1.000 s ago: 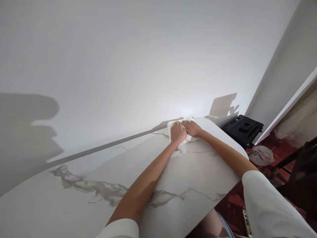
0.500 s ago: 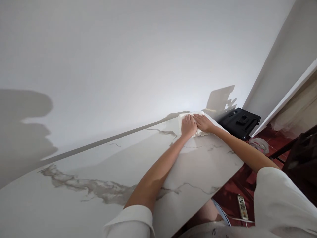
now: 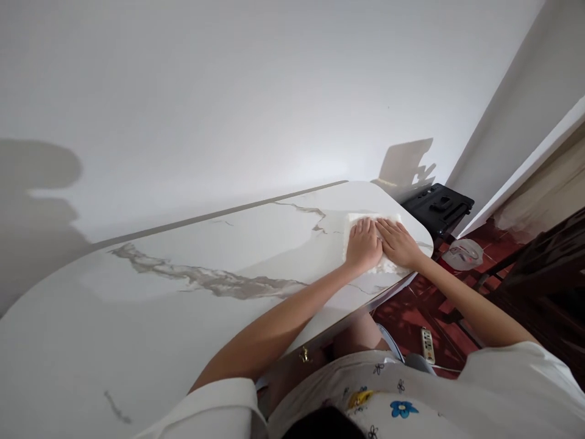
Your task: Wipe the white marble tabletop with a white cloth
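Table (image 3: 183, 341), landmark: white top, grey-brown veining, rounded corners, long far edge running beside a pale wall (image 3: 219, 103).

Cloth (image 3: 387, 264), one: white, crinkled edges, lying flat on the table near its right end.

Left hand (image 3: 364, 244): palm down on the cloth; grip laid flat, fingers extended and close together.

Right hand (image 3: 398, 242): palm down on the same cloth, just beside the left; grip likewise flat, fingers extended, slightly fanned.

Black case (image 3: 439, 207), one: just beyond the table's right end.

Clear plastic item (image 3: 464, 254), one: on the red floor (image 3: 402, 311), right of the table; exact kind unclear.

Power strip (image 3: 427, 346), one: pale, on the floor off the table's near edge.

Brass-coloured knob (image 3: 305, 354), one: below the table's near edge.

Dark furniture (image 3: 539, 299): well right of the table.
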Available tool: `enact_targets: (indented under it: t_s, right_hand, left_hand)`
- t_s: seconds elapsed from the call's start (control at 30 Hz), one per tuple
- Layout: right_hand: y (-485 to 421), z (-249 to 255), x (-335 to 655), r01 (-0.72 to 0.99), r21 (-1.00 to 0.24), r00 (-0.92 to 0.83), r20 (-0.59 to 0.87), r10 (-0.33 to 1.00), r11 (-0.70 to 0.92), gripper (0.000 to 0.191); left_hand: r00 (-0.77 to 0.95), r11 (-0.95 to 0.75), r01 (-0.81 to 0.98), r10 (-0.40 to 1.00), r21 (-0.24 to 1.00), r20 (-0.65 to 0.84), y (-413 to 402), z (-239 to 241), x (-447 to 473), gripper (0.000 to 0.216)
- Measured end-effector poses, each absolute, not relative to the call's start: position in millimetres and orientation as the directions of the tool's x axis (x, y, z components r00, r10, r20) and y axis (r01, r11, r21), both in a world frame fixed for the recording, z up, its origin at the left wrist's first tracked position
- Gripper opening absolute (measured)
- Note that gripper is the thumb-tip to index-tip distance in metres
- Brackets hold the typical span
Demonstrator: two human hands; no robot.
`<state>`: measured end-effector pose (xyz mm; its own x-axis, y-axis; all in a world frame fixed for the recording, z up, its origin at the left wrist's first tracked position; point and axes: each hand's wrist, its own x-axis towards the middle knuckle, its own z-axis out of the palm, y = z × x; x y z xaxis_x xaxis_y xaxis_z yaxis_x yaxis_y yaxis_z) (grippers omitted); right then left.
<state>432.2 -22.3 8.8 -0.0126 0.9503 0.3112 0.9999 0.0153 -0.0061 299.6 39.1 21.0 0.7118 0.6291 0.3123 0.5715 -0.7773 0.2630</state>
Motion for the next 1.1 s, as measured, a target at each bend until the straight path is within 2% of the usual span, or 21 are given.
enact_targets:
  t_s: [0.17, 0.33, 0.5, 0.8, 1.1]
  right_hand:
    - [-56.8, 0.7, 460.3, 1.0, 0.004, -0.011, 0.345, 0.939, 0.01, 0.054]
    - [-42.2, -2.2, 505.1, 0.997, 0.076, 0.005, 0.369, 0.929, -0.036, 0.053]
    - [13.3, 4.6, 533.6, 0.993, 0.098, 0.032, 0.323, 0.946, -0.067, 0.055]
    - [153.4, 14.3, 550.7, 0.994, 0.007, -0.106, 0.29, 0.951, 0.108, 0.058]
    - [232.4, 18.2, 484.4, 0.98, -0.009, -0.187, 0.284, 0.94, 0.198, 0.057]
  left_hand:
    - [0.739, -0.811, 0.524, 0.584, 0.259, 0.334, 6.9, 18.5, 319.8, 0.055]
    - [0.758, -0.844, 0.467, 0.536, 0.264, 0.372, 26.3, 17.3, 364.5, 0.053]
    - [0.73, -0.816, 0.495, 0.577, 0.299, 0.367, 73.1, 21.9, 395.2, 0.051]
    - [0.596, -0.711, 0.629, 0.701, 0.315, 0.391, 176.2, 24.0, 396.1, 0.05]
    - [0.5, -0.612, 0.712, 0.786, 0.343, 0.364, 234.1, 23.2, 333.4, 0.049]
